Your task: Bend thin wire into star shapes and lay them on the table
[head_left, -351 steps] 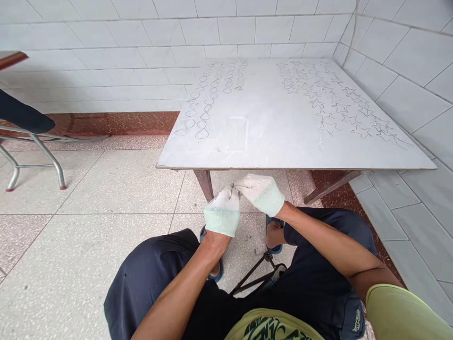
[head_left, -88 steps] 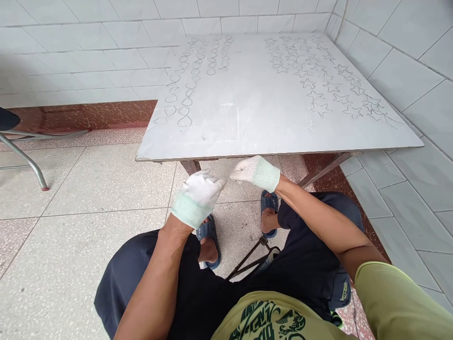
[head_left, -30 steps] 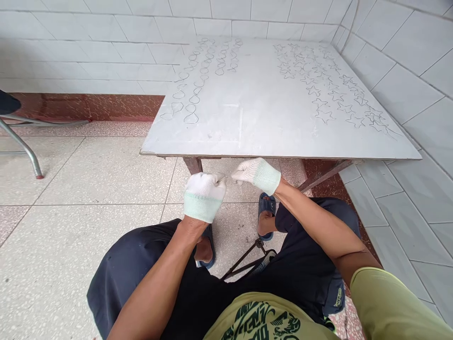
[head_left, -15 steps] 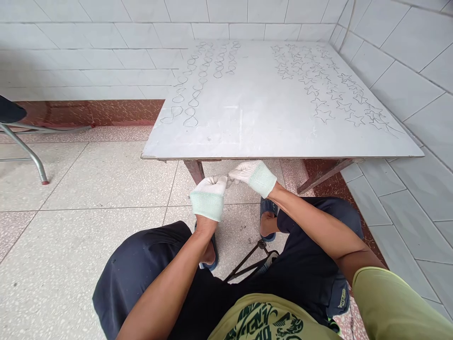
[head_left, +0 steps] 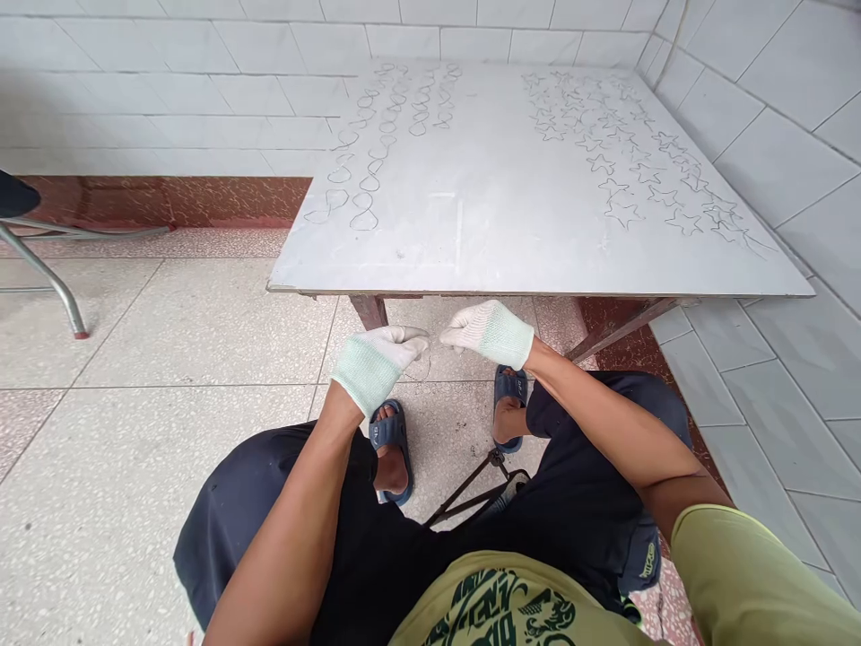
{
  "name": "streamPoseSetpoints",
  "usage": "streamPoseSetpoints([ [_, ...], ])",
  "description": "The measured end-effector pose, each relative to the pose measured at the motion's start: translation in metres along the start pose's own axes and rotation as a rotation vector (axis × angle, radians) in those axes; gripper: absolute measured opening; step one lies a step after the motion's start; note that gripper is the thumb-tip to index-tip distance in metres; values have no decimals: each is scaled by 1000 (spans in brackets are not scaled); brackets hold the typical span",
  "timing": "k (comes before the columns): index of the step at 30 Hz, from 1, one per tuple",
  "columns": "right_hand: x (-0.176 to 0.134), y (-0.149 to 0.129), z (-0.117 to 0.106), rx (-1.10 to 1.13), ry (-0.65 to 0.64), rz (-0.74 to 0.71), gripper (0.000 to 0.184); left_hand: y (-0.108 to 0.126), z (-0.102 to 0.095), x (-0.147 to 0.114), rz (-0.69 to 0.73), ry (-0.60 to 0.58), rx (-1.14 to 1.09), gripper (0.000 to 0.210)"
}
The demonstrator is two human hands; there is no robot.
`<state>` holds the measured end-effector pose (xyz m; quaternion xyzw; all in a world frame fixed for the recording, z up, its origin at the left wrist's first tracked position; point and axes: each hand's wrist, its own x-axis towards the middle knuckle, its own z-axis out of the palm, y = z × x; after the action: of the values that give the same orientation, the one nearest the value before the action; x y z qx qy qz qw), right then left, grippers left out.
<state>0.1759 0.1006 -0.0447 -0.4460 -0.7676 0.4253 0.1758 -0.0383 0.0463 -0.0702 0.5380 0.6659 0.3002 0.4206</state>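
Observation:
My left hand [head_left: 383, 357], in a white glove with a pale green cuff, is closed in a pinch in front of the table edge. A thin curved wire [head_left: 425, 375] hangs from its fingertips; its full shape is hard to make out against the floor. My right hand [head_left: 485, 330], gloved the same way, is also pinched, a small gap to the right of the left fingertips. Whatever sits between its fingers is too small to see. Both hands are above the floor, over my feet.
A white-topped table [head_left: 430, 260] stands ahead against tiled walls. Looped wire shapes [head_left: 364, 215] lie in rows on its left, star-shaped wires [head_left: 622, 213] on its right. A dark folding frame [head_left: 471, 493] is between my legs. Metal chair legs [head_left: 57, 278] stand far left.
My hands have come apart; they were meeting at the fingertips. The left has shifted left and turned, and the curved wire now shows below it. The view has tilted slightly.

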Motion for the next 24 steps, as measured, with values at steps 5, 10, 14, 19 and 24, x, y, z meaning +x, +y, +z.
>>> streamPoseSetpoints([
  [5, 0, 5, 3, 47, -27, 0, 28, -7, 2, 5, -24, -125, -215, 28],
  [10, -1, 6, 0, 143, -17, -4, 28, -8, 2, 8, -53, -189, -246, 32],
  [14, -1, 5, -2, 140, -19, -1, 28, -8, 4, 6, -41, -174, -280, 32],
  [19, 1, 10, 2, 141, -31, 4, 31, -4, 6, 5, -12, -166, -250, 39],
  [24, 3, 15, 5, 159, -58, 0, 30, -3, 11, 4, -46, -204, -275, 38],
])
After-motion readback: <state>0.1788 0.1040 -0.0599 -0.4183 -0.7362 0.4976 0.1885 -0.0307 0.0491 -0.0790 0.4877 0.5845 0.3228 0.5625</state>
